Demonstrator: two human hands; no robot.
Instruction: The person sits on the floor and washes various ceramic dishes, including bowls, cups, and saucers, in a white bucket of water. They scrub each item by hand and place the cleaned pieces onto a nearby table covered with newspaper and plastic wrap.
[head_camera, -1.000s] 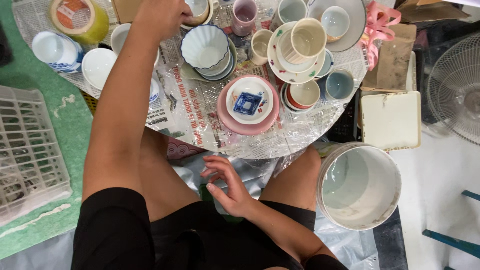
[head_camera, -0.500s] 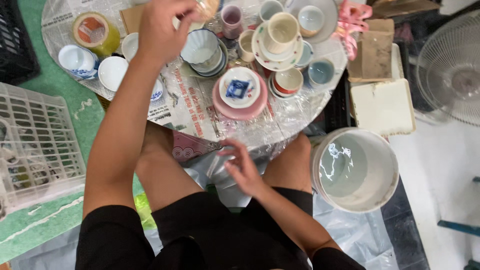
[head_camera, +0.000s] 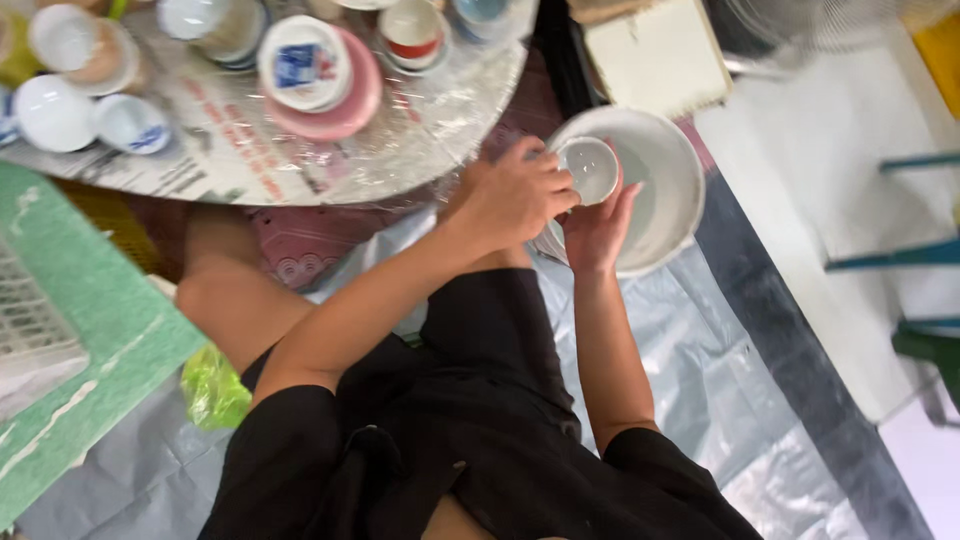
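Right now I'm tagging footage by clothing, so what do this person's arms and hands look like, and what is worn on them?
Both arms are bare from shoulder to fingertips: no sleeves reach them, and I see no gloves, watch, rings or bracelets. The left hand and right hand are uncovered, with short nails as far as the blur allows. The only clothing in view is the black garment over the lap and torso.

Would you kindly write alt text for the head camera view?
A seated person's left hand and right hand hold a small white cup over a large white basin. To the left, a round table carries stacked ceramic dishes.
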